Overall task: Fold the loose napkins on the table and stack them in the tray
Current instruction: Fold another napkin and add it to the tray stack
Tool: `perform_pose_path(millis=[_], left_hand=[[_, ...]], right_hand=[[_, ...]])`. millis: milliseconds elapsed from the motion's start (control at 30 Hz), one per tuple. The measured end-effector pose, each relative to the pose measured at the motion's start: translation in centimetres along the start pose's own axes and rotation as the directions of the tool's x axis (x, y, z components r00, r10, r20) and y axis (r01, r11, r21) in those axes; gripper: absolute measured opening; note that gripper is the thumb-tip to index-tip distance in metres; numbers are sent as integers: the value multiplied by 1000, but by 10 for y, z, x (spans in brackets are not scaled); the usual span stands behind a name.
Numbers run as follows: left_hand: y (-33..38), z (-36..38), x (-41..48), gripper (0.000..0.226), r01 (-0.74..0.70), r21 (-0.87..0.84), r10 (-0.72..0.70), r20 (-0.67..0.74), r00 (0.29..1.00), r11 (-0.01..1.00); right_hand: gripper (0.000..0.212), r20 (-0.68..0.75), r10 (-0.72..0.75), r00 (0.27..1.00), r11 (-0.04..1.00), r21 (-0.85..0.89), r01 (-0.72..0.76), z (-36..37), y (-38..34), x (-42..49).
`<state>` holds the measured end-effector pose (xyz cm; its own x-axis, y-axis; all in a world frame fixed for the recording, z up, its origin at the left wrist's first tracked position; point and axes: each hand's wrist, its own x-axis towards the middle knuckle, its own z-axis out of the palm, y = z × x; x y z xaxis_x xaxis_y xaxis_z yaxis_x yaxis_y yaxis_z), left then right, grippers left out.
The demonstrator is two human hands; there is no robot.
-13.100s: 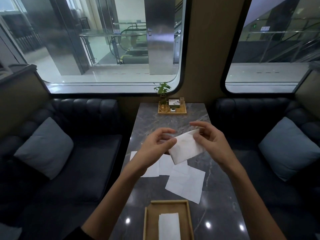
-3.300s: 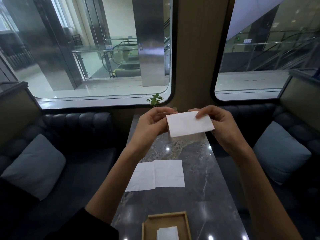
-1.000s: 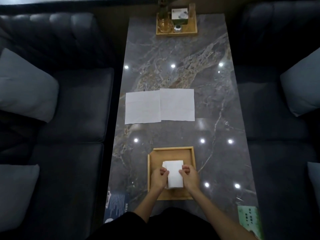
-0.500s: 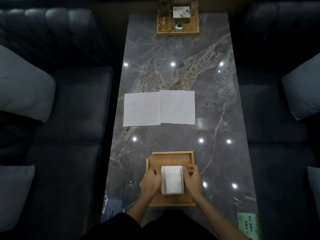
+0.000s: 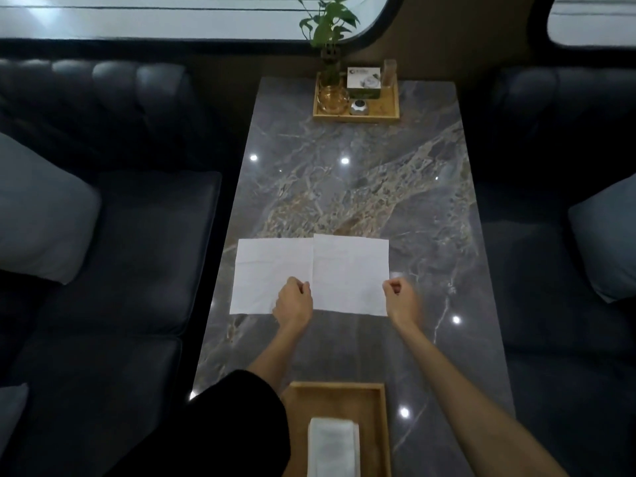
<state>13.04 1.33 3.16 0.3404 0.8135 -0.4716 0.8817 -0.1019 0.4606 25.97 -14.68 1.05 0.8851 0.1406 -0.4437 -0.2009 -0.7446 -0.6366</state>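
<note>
Lying flat across the middle of the grey veined marble table [image 5: 361, 187], two unfolded white square paper napkins [image 5: 351, 273] sit side by side, their edges square to the table's edges. The left sheet [image 5: 265, 270] reaches the table's left edge, and the right sheet overlaps its inner border slightly. Neither has a clear long axis, since both are still square.

The left hand [image 5: 293, 302] rests at the near left corner of the right sheet, where the two napkins meet, with fingers curled together; whether they pinch the paper cannot be told. The right hand [image 5: 401, 297] sits at that sheet's near right corner, fingers curled in toward the thumb, touching or just beside the paper's edge; its hold is likewise unclear.

At the near edge of the table stands a shallow rectangular wooden tray [image 5: 371, 394]. In it lies a stack of folded white napkins [image 5: 333, 445], a narrow rectangle whose long axis runs along the table's length, from the near edge toward the far end.

At the far edge, a smaller wooden tray [image 5: 390, 108] carries a potted green plant [image 5: 328, 22] in a glass vessel and a few small items.
</note>
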Motion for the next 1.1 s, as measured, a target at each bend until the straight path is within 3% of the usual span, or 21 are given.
perform_pose_path(millis=[100, 233, 433, 567, 667, 733, 800, 833, 900, 967, 1000, 1100], left_hand=[[4, 16, 21, 23, 31, 20, -31, 13, 999, 999], [-6, 42, 32, 26, -8, 69, 3, 78, 997, 998], [-7, 52, 34, 12, -104, 176, 95, 61, 994, 979], [5, 42, 24, 12, -162, 175, 151, 75, 986, 971], [12, 35, 6, 34, -10, 49, 4, 114, 993, 999], [13, 31, -17, 65, 231, -198, -141, 386, 912, 952], [14, 24, -44, 83, 511, -308, -179, 693, 698, 802], [11, 25, -54, 86, 585, -340, -139, 770, 623, 737], [7, 27, -67, 79, 680, -485, 16, 820, 572, 549], [6, 24, -72, 66, 712, -620, 117, 775, 620, 331], [7, 20, -73, 62, 681, -665, 112, 735, 668, 307], [18, -2, -83, 54, 460, -758, 41, 537, 843, 462]], right_hand=[[13, -16, 24, 1000, 998, -55, -25, 14, -4, 24], [22, -10, 184, 983, 964, -193, -182, 36, 11, 36], [6, -57, 124, 991, 962, -240, -134, 42, 14, 28], [5, -21, 56, 998, 998, 11, -56, 32, 12, 14], [12, 69, 95, 993, 909, 401, -114, 17, -1, -13], [17, 150, 155, 977, 780, 588, -214, 10, -7, -35], [18, 221, 211, 952, 669, 677, -306, 5, -9, -60], [19, 247, 234, 941, 636, 693, -340, 3, -6, -72], [25, 280, 259, 924, 623, 683, -381, -4, -3, -98], [27, 259, 244, 935, 677, 644, -355, -16, -2, -122], [26, 245, 227, 942, 706, 625, -333, -22, 0, -132], [27, 240, 162, 957, 794, 544, -271, -40, 9, -160]])
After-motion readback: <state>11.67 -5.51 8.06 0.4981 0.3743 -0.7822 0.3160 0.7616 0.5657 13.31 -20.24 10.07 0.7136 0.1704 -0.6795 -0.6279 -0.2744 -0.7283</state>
